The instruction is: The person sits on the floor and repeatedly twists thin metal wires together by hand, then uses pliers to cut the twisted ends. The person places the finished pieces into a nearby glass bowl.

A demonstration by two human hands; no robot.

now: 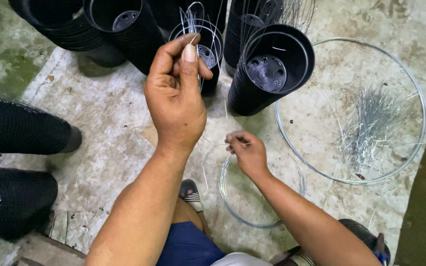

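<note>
The left hand (176,96) is raised, thumb and fingers pinched shut on a thin wire (204,74) whose loose strands rise past the fingertips toward the pots; the right hand (246,151) sits lower and closes its fingertips on the same wire, near where it meets a small wire coil (228,197) lying on the concrete floor (109,113). The wire is springy and hard to see (it nearly vanishes against the pale floor), so a slipping pinch could likely let it whip back toward the face or tangle with the coil below. The free ends near the left thumb could also prick a finger. Just beyond the left hand stand stacks of black plastic pots (272,74), close enough that a wide pull may snag the strands on a rim or tip a stack. To the right, a large wire hoop (422,106) rings a bundle of cut wires (371,125), well apart from both hands. More pot stacks lie on their sides (20,130) at the left edge, leaving open floor mainly between the hands and those stacks.
</note>
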